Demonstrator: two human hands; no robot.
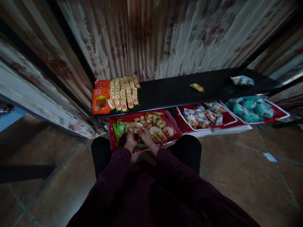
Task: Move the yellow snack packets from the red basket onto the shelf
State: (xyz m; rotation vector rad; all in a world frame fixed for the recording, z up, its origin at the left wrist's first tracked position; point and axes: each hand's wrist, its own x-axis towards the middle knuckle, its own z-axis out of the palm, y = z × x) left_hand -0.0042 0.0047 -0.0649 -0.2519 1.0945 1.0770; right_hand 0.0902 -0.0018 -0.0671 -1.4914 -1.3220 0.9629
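My left hand is in a red basket, its fingers closed around small clear-wrapped snack packets. From the right, my right hand comes in close beside it, fingers bent onto the same packets. The exact grip of the fingertips is too dim to make out. More yellow wrapped snacks and pale round wrapped biscuits fill the basket's right side. At its left lies a green packet.
Above the basket runs a black shelf holding rows of wrapped cakes, orange packets, a single yellow packet and a clear bag. Rightward stand baskets of red-white packets and green packets.
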